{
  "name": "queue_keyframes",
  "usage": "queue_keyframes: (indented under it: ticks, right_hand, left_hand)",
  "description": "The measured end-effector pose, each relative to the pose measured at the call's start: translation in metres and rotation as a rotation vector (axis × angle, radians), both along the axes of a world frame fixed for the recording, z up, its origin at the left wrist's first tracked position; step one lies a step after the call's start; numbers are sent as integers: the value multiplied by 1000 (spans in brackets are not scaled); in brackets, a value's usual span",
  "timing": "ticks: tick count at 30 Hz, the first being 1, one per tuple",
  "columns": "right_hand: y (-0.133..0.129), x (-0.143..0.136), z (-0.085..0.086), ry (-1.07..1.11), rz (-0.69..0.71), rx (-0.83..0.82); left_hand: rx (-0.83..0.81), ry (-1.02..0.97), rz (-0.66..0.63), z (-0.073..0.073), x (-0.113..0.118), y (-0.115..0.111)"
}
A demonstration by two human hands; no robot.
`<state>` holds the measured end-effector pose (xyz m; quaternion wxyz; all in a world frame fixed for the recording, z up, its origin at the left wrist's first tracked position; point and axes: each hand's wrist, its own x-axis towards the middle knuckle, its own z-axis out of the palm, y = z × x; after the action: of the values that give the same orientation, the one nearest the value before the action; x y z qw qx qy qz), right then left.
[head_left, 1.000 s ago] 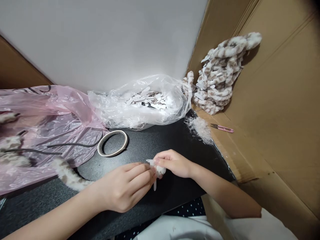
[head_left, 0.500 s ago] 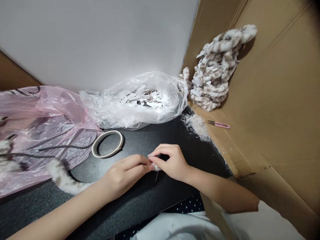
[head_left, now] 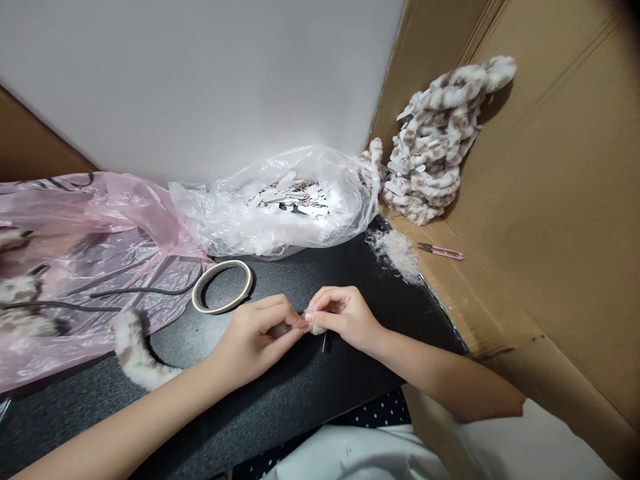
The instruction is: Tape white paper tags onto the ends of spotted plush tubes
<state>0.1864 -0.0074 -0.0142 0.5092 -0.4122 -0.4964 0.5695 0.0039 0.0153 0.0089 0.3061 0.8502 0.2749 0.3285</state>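
My left hand (head_left: 263, 337) and my right hand (head_left: 345, 317) meet fingertip to fingertip over the black tabletop. Both are closed in a pinch on a small white fluffy piece (head_left: 317, 329), mostly covered by the fingers. A thin needle-like pin (head_left: 324, 342) sticks out below it. A spotted plush strip (head_left: 135, 353), white with brown patches, curves out from behind my left forearm; whether it joins the pinched piece is hidden. Just beyond my left hand lies a roll of tape (head_left: 249, 283).
A clear plastic bag (head_left: 215, 227) holds white flat pieces with metal parts. Left of it spreads a pink plastic bag (head_left: 150, 213) with dark cords (head_left: 150, 291). Plush strips (head_left: 435, 147) are heaped by the cardboard wall (head_left: 550, 200). Pink thread snips (head_left: 447, 253) and white fluff (head_left: 397, 253) lie right.
My left fingers have lifted and arched slightly, opening a gap above the thumb. Both hands keep their pinch. The whole view has shifted a little, so things appear slightly further right.
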Motion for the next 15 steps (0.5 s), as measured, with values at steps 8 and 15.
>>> queue_keyframes:
  ticks: [8,15]
  right_hand:
    - [1,1,-1,22,27,-30]
    - [0,9,1,-203,63,291]
  left_hand:
    - [7,-29,25,0,0,1]
    - [-45,-33,87,-6,0,-1]
